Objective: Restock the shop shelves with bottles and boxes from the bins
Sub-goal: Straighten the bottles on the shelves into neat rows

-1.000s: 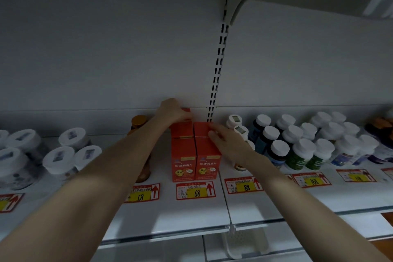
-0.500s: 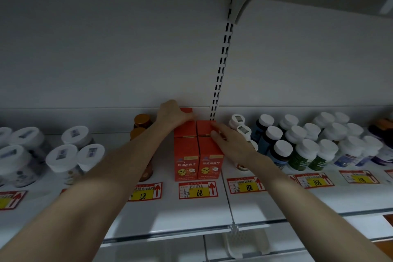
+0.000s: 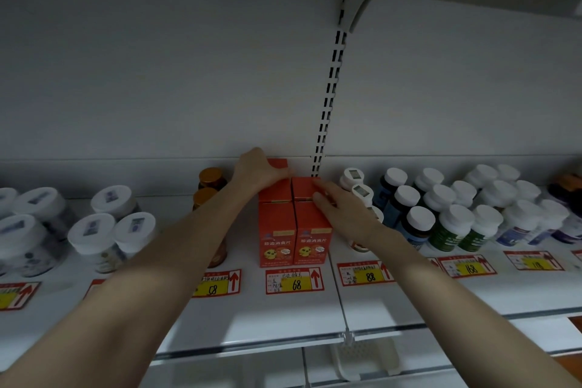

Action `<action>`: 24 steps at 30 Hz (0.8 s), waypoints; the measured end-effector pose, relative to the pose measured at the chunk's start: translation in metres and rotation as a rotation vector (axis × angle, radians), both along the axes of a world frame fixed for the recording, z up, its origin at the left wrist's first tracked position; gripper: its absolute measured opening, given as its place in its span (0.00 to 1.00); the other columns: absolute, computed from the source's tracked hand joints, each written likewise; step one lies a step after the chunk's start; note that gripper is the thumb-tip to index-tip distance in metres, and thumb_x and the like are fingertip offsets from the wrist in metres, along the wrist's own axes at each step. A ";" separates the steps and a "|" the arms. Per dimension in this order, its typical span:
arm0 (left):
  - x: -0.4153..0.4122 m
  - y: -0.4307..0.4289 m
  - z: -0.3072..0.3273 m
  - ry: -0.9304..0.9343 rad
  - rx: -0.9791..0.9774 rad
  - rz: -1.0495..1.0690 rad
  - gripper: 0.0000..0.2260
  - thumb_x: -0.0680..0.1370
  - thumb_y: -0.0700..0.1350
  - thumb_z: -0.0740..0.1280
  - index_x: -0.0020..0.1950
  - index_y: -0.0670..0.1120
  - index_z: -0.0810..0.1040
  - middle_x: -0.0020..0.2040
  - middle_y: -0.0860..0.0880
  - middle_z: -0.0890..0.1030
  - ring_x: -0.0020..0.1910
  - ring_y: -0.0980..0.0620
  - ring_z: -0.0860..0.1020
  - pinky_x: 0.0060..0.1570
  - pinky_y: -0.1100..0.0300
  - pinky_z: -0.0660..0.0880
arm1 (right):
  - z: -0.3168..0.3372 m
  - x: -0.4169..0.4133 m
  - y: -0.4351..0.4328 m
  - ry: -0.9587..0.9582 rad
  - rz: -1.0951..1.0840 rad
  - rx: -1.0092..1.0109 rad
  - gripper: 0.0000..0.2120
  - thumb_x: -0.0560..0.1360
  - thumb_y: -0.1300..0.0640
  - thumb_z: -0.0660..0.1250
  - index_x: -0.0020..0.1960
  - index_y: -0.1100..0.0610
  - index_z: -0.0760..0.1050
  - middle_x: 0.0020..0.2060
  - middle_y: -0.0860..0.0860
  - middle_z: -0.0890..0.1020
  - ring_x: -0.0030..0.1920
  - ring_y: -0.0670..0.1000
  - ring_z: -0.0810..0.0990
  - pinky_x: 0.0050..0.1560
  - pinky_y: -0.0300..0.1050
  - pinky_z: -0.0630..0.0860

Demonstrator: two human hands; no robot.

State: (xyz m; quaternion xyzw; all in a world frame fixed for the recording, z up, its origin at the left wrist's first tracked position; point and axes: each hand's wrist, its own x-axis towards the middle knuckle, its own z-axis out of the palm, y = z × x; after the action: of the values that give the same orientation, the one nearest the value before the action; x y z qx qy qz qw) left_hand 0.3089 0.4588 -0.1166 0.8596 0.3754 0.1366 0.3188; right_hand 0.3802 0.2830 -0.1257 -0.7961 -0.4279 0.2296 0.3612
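While both hands have stayed where they were a second ago, the block of red cardboard boxes (image 3: 293, 220) has not shifted on the white metal shelf (image 3: 283, 315). It stands just behind the red-and-yellow price tag marked 68 (image 3: 294, 281). The left hand (image 3: 258, 172), at 12 o'clock of the block, curls its fingers round the rear box (image 3: 278, 164). The right hand (image 3: 343, 211), at 3 o'clock, lays straight, released fingers against the front right box (image 3: 311, 230). I judge the squaring-up nearly done, so more stock can follow.

L hand (image 3: 258, 172) grips, R hand (image 3: 341, 211) touches red boxes (image 3: 294, 230).
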 end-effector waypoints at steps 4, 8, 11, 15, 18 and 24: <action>0.000 0.000 -0.001 0.000 -0.019 0.014 0.22 0.66 0.61 0.73 0.34 0.45 0.67 0.31 0.50 0.71 0.29 0.55 0.70 0.26 0.61 0.62 | -0.001 0.001 0.002 0.011 -0.013 0.036 0.19 0.81 0.51 0.53 0.70 0.53 0.64 0.62 0.52 0.73 0.57 0.47 0.74 0.49 0.31 0.70; -0.008 -0.006 0.001 -0.080 -0.090 0.028 0.28 0.68 0.58 0.73 0.53 0.38 0.71 0.43 0.45 0.75 0.40 0.51 0.73 0.27 0.62 0.63 | -0.001 0.004 0.005 0.063 -0.074 0.114 0.16 0.81 0.54 0.53 0.67 0.55 0.68 0.59 0.52 0.75 0.55 0.47 0.74 0.46 0.30 0.71; -0.020 -0.015 0.005 -0.165 -0.089 0.056 0.22 0.71 0.53 0.72 0.52 0.41 0.65 0.45 0.48 0.72 0.42 0.53 0.72 0.30 0.64 0.64 | -0.002 0.006 0.009 0.084 -0.117 0.130 0.18 0.81 0.53 0.54 0.70 0.55 0.65 0.64 0.53 0.72 0.62 0.50 0.72 0.57 0.41 0.72; -0.042 -0.028 0.001 -0.241 -0.111 0.055 0.17 0.73 0.49 0.70 0.50 0.42 0.65 0.38 0.54 0.69 0.36 0.60 0.69 0.27 0.69 0.64 | 0.001 0.009 0.016 0.080 -0.158 0.081 0.20 0.79 0.52 0.57 0.70 0.56 0.65 0.65 0.57 0.71 0.63 0.54 0.73 0.62 0.52 0.72; -0.051 -0.032 -0.008 -0.235 -0.162 0.063 0.18 0.73 0.49 0.71 0.50 0.41 0.66 0.39 0.52 0.71 0.42 0.52 0.73 0.32 0.66 0.67 | 0.002 0.009 0.018 0.113 -0.159 0.091 0.19 0.79 0.53 0.59 0.69 0.56 0.66 0.64 0.59 0.72 0.61 0.55 0.74 0.58 0.52 0.75; -0.053 -0.035 -0.011 -0.251 -0.175 0.063 0.17 0.72 0.50 0.71 0.49 0.41 0.67 0.39 0.52 0.72 0.42 0.53 0.74 0.35 0.66 0.69 | 0.003 0.008 0.016 0.118 -0.157 0.104 0.19 0.79 0.52 0.59 0.68 0.55 0.66 0.64 0.58 0.72 0.58 0.52 0.75 0.50 0.46 0.77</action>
State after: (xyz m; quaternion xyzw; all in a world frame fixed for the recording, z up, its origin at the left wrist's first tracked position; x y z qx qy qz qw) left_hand 0.2560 0.4237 -0.1279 0.7925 0.3699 0.2195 0.4324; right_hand 0.3879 0.2995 -0.1230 -0.7925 -0.3535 0.2244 0.4434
